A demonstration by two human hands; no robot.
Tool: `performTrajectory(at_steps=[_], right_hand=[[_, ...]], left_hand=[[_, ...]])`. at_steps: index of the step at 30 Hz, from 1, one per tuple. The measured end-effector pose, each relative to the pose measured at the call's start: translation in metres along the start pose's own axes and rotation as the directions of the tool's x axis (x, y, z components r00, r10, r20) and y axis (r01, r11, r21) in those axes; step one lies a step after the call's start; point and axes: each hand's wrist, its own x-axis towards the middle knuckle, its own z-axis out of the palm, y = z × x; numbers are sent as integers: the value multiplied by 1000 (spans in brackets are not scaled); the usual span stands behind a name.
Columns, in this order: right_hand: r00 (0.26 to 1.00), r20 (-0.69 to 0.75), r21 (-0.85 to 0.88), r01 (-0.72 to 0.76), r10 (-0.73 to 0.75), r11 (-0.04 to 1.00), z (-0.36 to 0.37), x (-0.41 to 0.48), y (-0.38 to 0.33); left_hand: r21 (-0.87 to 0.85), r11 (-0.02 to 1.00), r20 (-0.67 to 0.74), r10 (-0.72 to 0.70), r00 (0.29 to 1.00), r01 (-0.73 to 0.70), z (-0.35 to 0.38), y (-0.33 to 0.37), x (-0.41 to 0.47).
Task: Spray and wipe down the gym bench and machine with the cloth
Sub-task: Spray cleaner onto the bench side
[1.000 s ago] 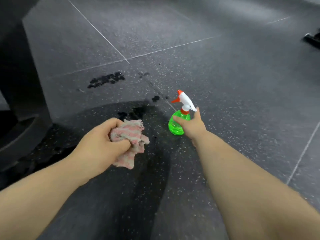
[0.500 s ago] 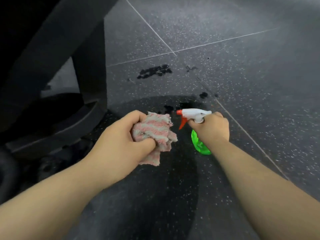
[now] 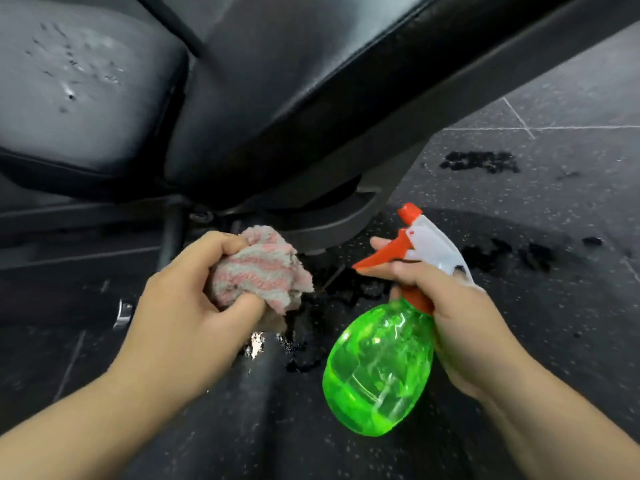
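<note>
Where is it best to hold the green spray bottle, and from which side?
Grip the spray bottle at its narrow neck under the white head, from the side opposite the nozzle, as the right hand does. The green body is wide and round; the neck puts the orange trigger within reach.

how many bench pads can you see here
2. One pitted seat pad at upper left; one long back pad slanting across the top centre, above the cloth gripped by the left hand. More may lie outside the frame.

head view looks forward and down, close above the bench (image 3: 311, 81).
</note>
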Motion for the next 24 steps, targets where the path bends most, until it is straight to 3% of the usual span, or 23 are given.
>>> performTrajectory(at_steps=[2, 4, 8, 13, 18, 21, 24], right_hand=[[998, 47, -143, 51, -45, 988, 13, -6, -9], [994, -15, -244, 97, -104, 965, 29, -12, -9], [919, -60, -510, 307, -390, 803, 56, -17, -12], [973, 10, -294, 223, -230, 929, 57, 13, -15], [975, -2, -242, 214, -221, 946, 61, 12, -12], [983, -21, -173, 178, -185, 969, 57, 18, -14], [980, -25, -258, 184, -197, 949, 52, 16, -12]], left_hand=[[-10, 999, -18, -37, 999, 37, -12, -8, -1], [4, 998, -12, -56, 998, 56, -21, -18, -2], [55, 996, 12, -73, 997, 72, -26, -26, -4], [59, 995, 50, -88, 995, 86, -20, -28, -4], [-132, 987, 237, -60, 970, 93, 3, -11, -1], [-85, 993, 191, -60, 980, 77, 8, -13, 2], [-48, 994, 144, -94, 985, 102, 5, -13, 3]])
